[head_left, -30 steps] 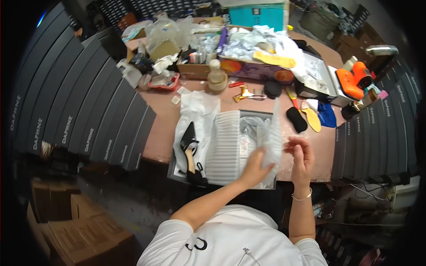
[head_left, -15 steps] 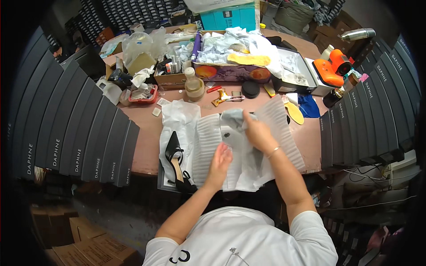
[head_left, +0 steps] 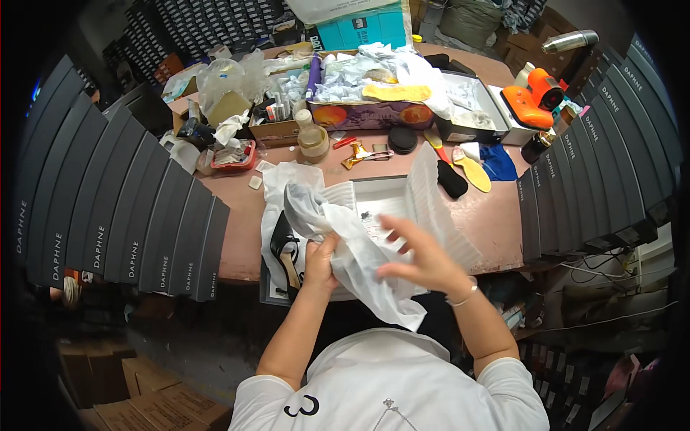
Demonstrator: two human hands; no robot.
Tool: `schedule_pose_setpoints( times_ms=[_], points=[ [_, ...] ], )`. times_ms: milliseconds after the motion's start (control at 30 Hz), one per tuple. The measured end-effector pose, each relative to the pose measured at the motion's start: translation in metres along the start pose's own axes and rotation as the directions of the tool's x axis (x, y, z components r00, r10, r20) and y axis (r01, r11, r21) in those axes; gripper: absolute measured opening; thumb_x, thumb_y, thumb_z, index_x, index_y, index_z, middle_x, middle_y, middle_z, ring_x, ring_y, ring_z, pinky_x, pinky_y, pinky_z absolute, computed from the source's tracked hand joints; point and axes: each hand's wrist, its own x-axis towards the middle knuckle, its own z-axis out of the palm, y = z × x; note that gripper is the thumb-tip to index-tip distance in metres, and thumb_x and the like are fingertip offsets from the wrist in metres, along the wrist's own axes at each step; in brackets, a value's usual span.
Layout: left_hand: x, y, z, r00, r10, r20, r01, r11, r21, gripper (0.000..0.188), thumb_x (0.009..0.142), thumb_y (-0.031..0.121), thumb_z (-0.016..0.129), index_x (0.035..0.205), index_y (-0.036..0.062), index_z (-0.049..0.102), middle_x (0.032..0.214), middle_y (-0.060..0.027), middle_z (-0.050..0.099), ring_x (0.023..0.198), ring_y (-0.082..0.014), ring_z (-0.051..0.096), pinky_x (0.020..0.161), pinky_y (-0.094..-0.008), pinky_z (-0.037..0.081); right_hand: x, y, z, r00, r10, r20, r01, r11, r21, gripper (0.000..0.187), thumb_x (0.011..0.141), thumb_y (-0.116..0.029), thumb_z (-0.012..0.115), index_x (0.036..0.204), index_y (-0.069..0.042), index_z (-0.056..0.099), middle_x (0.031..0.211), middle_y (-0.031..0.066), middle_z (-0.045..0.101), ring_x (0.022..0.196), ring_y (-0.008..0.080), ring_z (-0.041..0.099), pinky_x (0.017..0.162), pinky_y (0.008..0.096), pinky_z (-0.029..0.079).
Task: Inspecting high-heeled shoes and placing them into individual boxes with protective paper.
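Note:
My left hand (head_left: 321, 262) is closed around a white tissue-paper bundle (head_left: 352, 241) with a dark shape showing through at its upper end; what lies inside is mostly hidden. The tissue's loose end hangs toward me. Just right of it, my right hand (head_left: 424, 260) has its fingers spread and grips nothing. A black strappy pointed shoe (head_left: 282, 233) rests on white paper (head_left: 291, 174) at the left, partly covered by the bundle and my hand. Behind both hands lies an open shoebox (head_left: 381, 188) with a white inside. A ribbed white foam sheet (head_left: 431, 208) drapes over its right side.
Dark shoeboxes stand in rows at left (head_left: 115, 208) and right (head_left: 596, 187). Across the table are a pump bottle (head_left: 312, 136), a round black tin (head_left: 402, 140), yellow insoles (head_left: 472, 171), a blue cloth (head_left: 497, 164), an orange device (head_left: 528, 108) and a paper-filled carton (head_left: 366, 113).
The tissue bundle has moved left and toward me, from my right hand into my left. My right hand has opened and come nearer. More of the shoebox's inside shows.

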Motion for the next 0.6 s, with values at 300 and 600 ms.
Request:
schedule_pose_setpoints(
  times_ms=[300,600],
  points=[
    [-0.024,-0.016,-0.017,0.986,0.165,0.021,-0.165,0.952,0.257,0.034,0.097,0.017,0.053,0.126,0.001,0.049,0.118,-0.0081,0.057,0.1,-0.0166,0.059,0.083,-0.0289,0.05,0.039,0.045,0.058,0.968,-0.24,-0.066,0.225,0.956,-0.187,0.018,0.083,-0.016,0.071,0.092,-0.004,0.061,0.08,0.0084,0.054,0.067,0.0205,0.054,0.063,0.0311,0.046],
    [-0.019,0.027,-0.04,0.99,0.045,-0.135,-0.061,0.992,-0.114,0.044,0.097,0.035,0.05,0.128,0.0029,0.048,0.117,-0.0117,0.059,0.103,-0.025,0.062,0.085,-0.0389,0.054,-0.002,-0.013,-0.007,0.984,0.178,-0.025,-0.167,0.957,0.238,0.008,0.089,-0.005,0.06,0.087,0.003,0.061,0.072,0.0044,0.06,0.062,0.0108,0.059,0.056,0.0241,0.047]
  ],
)
